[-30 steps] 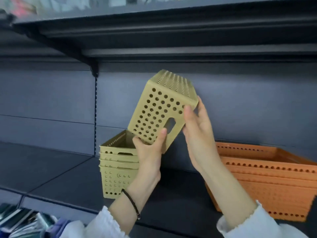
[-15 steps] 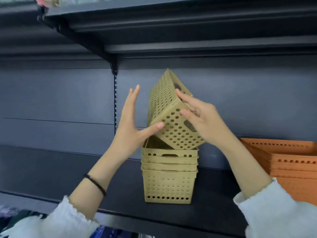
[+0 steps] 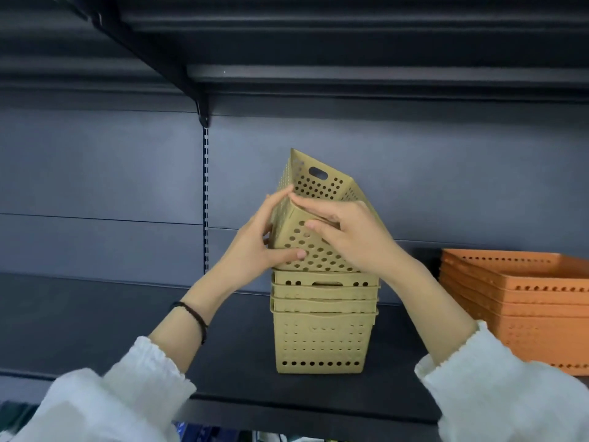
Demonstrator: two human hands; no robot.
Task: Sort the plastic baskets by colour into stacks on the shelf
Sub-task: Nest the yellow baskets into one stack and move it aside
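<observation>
A mustard-yellow perforated basket [image 3: 318, 186] is tilted with its open side up, and its lower end rests on the top rim of a stack of matching yellow baskets [image 3: 322, 339] on the dark shelf [image 3: 95, 330]. My left hand [image 3: 255, 247] grips the basket's near left corner. My right hand [image 3: 353, 237] holds its near wall from the right, fingers over the rim. A stack of wider orange baskets [image 3: 526, 307] stands at the right of the same shelf.
The underside of an upper shelf [image 3: 350, 78] and its bracket [image 3: 200, 113] hang over the stacks. Left of the yellow stack the shelf surface is bare. Blurred items show below the shelf's front edge [image 3: 287, 413].
The basket has turned from open side down to open side up and come down onto the yellow stack. My left hand, apart from it half a second ago, now grips it.
</observation>
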